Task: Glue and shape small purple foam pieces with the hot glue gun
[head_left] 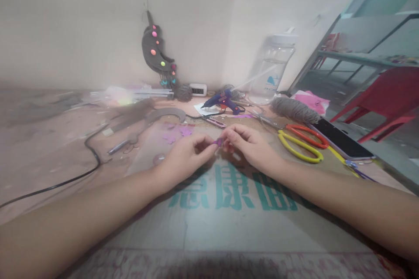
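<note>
Over a cardboard sheet [216,231] with green printed characters, my two hands meet fingertip to fingertip. A small purple piece [219,142] is pinched between the thumb and fingers of my left hand [193,152]. My right hand [247,144] is closed at the other side of that piece, its thumb and forefinger pressed together against it. The fingers hide part of the piece, so its exact shape is unclear. Purple flower-shaped cutouts [186,131] lie on the cardboard just beyond my left hand.
A blue glue gun [224,100] lies behind my hands. Scissors [303,141] with red and yellow handles and a phone [342,139] are at right. Grey yarn [294,110], a water bottle [271,69] and a black cable [94,152] surround the work. A decorated grey crescent [153,50] hangs on the wall.
</note>
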Demonstrator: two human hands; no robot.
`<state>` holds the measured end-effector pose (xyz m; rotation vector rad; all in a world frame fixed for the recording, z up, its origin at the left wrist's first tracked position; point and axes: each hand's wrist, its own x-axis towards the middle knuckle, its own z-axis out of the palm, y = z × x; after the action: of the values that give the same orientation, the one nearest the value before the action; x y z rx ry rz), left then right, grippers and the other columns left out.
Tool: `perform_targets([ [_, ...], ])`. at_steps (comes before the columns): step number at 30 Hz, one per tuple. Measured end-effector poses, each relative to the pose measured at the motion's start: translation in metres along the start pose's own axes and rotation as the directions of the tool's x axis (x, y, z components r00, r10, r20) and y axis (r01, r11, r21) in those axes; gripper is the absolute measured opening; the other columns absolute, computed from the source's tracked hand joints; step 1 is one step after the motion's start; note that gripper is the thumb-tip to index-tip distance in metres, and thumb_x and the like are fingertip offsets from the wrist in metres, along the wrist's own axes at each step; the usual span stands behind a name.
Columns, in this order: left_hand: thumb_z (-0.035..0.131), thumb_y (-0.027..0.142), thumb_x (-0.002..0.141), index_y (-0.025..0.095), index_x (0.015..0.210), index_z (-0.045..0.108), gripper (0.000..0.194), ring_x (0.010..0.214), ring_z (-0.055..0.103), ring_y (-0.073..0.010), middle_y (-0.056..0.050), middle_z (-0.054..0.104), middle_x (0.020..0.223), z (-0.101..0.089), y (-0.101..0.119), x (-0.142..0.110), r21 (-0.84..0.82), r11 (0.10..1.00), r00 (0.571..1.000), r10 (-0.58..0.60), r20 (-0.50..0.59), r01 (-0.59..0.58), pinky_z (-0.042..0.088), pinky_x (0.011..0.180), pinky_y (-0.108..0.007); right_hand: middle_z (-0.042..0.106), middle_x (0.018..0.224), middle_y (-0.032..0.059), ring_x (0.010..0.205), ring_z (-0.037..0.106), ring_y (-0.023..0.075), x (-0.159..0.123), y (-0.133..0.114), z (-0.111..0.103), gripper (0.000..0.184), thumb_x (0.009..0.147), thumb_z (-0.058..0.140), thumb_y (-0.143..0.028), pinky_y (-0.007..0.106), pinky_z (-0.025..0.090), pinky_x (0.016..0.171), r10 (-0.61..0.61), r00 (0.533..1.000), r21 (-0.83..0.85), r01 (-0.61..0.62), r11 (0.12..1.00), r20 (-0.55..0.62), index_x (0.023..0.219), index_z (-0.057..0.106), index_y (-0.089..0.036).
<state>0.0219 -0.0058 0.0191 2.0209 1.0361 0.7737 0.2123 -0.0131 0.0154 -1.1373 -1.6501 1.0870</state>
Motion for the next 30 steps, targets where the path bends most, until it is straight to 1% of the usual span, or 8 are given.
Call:
perform_targets([
  [7,0.050,0.034,0.090,0.017,0.081,0.064,0.024,0.066,0.059,-0.0138,0.000,0.066,0.071,-0.0001,-0.0040,0.0022,-0.041,0.999,1.000,-0.012,-0.009,0.011,0.045,0.063,-0.025,0.056,0.064,-0.0035,0.058,0.049,0.0100,0.0017,0.0010,0.0007,0.019,0.092,0.051,-0.037,0.023,0.041,0.057,-0.044,0.999,0.035,0.045,0.998,-0.005,0.091,0.056,-0.018],
  [13,0.050,0.036,0.091,0.016,0.082,0.065,0.026,0.065,0.058,-0.0131,0.001,0.065,0.070,-0.0001,-0.0052,0.0022,-0.044,0.999,1.000,-0.020,-0.013,0.019,0.044,0.062,-0.024,0.056,0.063,-0.0058,0.056,0.049,0.0090,0.0026,0.0044,0.0016,0.006,0.089,0.052,-0.026,0.020,0.038,0.052,-0.034,0.999,0.029,0.034,0.999,0.010,0.091,0.050,-0.021],
  [15,0.050,0.038,0.092,0.016,0.081,0.065,0.028,0.065,0.058,-0.0131,0.001,0.065,0.069,0.0000,-0.0045,0.0022,-0.050,0.999,1.000,-0.015,-0.012,0.014,0.044,0.062,-0.024,0.055,0.061,-0.0070,0.053,0.048,0.0084,0.0027,0.0050,0.0017,0.008,0.089,0.053,-0.027,0.020,0.036,0.050,-0.028,1.000,0.041,0.028,0.999,0.011,0.092,0.049,-0.021],
  [18,0.050,0.038,0.091,0.017,0.080,0.064,0.028,0.064,0.058,-0.0129,0.001,0.064,0.068,0.0001,-0.0031,0.0024,-0.055,0.998,1.000,-0.017,-0.012,0.017,0.044,0.062,-0.024,0.053,0.059,-0.0079,0.045,0.044,0.0069,0.0019,0.0041,0.0018,0.015,0.090,0.054,-0.034,0.019,0.033,0.044,-0.003,1.000,0.058,0.002,0.998,0.017,0.096,0.053,-0.020],
  [20,0.051,0.038,0.091,0.016,0.079,0.063,0.027,0.063,0.057,-0.0128,0.001,0.064,0.068,0.0000,-0.0023,0.0025,-0.054,0.998,1.000,-0.027,-0.015,0.026,0.044,0.062,-0.024,0.052,0.058,-0.0074,0.041,0.042,0.0063,0.0008,0.0028,0.0021,0.020,0.091,0.053,-0.038,0.020,0.032,0.041,0.017,1.000,0.045,-0.017,0.999,0.016,0.091,0.054,-0.019],
  [23,0.052,0.039,0.090,0.016,0.078,0.063,0.028,0.064,0.057,-0.0133,0.001,0.065,0.068,-0.0001,-0.0016,0.0026,-0.053,0.998,0.999,-0.037,-0.018,0.036,0.044,0.062,-0.024,0.049,0.053,-0.0075,0.040,0.039,0.0062,-0.0008,0.0011,0.0024,0.027,0.093,0.049,-0.044,0.019,0.030,0.040,0.034,0.999,0.027,-0.034,0.999,0.001,0.080,0.049,-0.020],
  [27,0.051,0.039,0.091,0.017,0.078,0.064,0.029,0.063,0.057,-0.0134,0.000,0.065,0.067,-0.0001,-0.0015,0.0023,-0.053,0.998,0.999,-0.031,-0.009,0.030,0.044,0.061,-0.024,0.049,0.057,-0.0060,0.045,0.042,0.0067,-0.0006,0.0010,0.0012,0.034,0.094,0.047,-0.048,0.020,0.034,0.044,-0.026,0.999,-0.044,0.025,0.999,-0.029,0.074,0.047,-0.020],
  [30,0.051,0.036,0.090,0.017,0.077,0.064,0.027,0.063,0.056,-0.0129,0.001,0.065,0.068,0.0002,-0.0023,0.0025,-0.031,0.999,1.000,-0.008,-0.011,0.008,0.043,0.061,-0.024,0.052,0.062,-0.0051,0.052,0.047,0.0085,0.0007,0.0017,0.0007,0.025,0.089,0.055,-0.044,0.021,0.038,0.048,-0.032,0.999,-0.043,0.030,0.999,-0.031,0.086,0.055,-0.019],
])
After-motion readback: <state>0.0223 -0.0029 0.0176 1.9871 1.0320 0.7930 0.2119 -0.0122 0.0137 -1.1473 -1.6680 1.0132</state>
